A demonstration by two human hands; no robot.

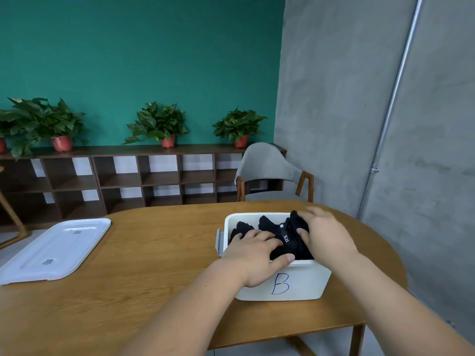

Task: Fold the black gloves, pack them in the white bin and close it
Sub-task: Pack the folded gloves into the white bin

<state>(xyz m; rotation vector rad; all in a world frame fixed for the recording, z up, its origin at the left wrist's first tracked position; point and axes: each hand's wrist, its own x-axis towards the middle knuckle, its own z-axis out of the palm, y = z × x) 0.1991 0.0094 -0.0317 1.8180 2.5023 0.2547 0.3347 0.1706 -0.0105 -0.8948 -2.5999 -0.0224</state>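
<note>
Both forearms reach in from the near edge to the bin [303, 281]. The left hand [253, 255] lies palm down over the bin's near left corner, its grip spread: straight fingers press on the gloves [288, 242], and the thumb lies along the near rim. The right hand [325, 235] covers the bin's right side, its grip curled round a bunch of glove fabric, thumb tucked against it.

The lid [55, 249] lies flat at the worktop's [154, 265] left edge, well apart from the bin. A grey chair [270, 170] stands at the far side, with a shelf [128, 176] bearing potted plants [159, 124] along the green wall.

The open white bin, marked "B" on its near wall, stands right of centre and holds the black gloves, which rise to its rim.
</note>
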